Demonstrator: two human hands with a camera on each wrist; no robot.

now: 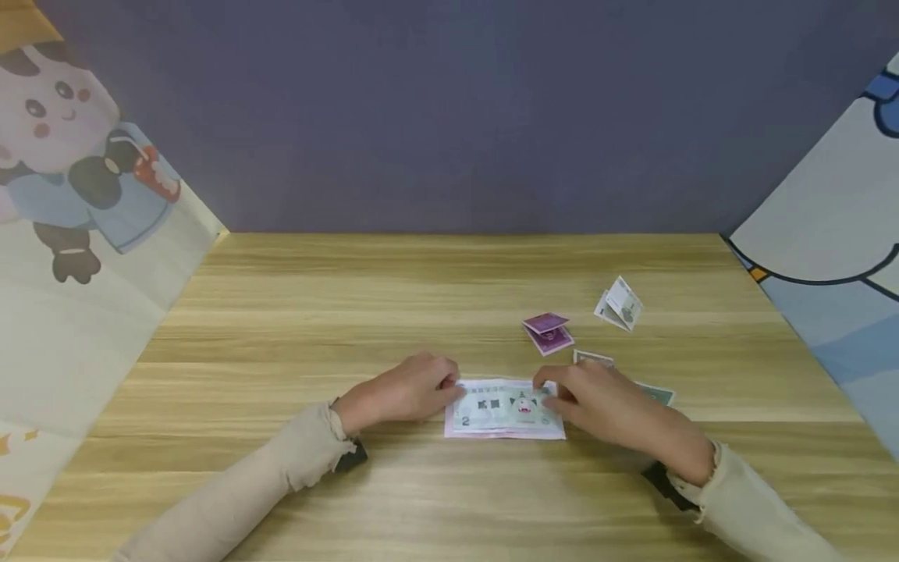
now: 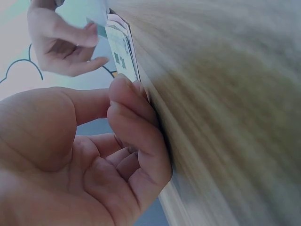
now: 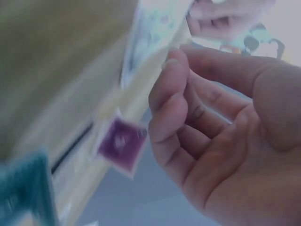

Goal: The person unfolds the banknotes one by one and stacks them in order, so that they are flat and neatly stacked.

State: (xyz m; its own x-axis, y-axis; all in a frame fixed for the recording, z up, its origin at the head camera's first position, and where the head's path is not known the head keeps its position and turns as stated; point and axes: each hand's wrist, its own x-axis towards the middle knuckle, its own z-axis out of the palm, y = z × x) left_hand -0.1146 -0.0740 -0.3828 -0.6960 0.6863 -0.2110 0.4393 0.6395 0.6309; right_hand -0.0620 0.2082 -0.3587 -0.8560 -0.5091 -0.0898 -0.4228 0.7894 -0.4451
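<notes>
A small stack of play banknotes lies on the table, a pale green note marked 2 over a slightly larger pink note. At the stack's left end, my left hand pinches the edge between thumb and bent fingers; the left wrist view shows the layered note edges running out from the fingertips. My right hand hovers around the right end, thumb and forefinger bent and apart in the head view. In the right wrist view its fingers are loosely curled with no note between them.
Behind the stack stand a folded purple note and a folded grey-white note. Another note and a green note lie partly hidden behind my right hand. A dark panel closes the table's far side, with printed panels left and right.
</notes>
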